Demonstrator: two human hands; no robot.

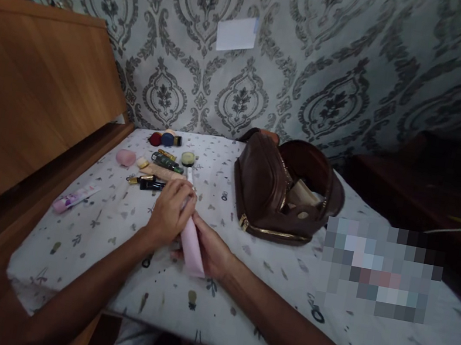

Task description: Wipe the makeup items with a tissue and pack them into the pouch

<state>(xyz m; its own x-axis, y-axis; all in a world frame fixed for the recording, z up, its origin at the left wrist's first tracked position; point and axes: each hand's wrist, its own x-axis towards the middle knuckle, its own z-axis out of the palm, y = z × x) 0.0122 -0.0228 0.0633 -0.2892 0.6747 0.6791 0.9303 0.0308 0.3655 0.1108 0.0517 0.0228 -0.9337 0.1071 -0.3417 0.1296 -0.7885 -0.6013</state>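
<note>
A pink squeeze tube (193, 249) slants between my two hands, its flat end pointing towards me. My left hand (171, 209) closes over the tube's far end and hides it. From the right, my right hand (212, 248) wraps round the tube's body from below. Just beyond my left hand lie a black tube (151, 185), a beige tube (163, 173), a dark green tube (167, 162) and a white slim item (190, 175). A round jar with a pale green top (188, 158) stands behind them.
A brown leather bag (260, 178) stands unzipped at the back right, with items inside. A pink-and-white tube (74, 198) and a pink sponge (126, 157) lie left. A wooden cabinet (24, 100) borders the left side; a blurred patch (378, 270) covers something right.
</note>
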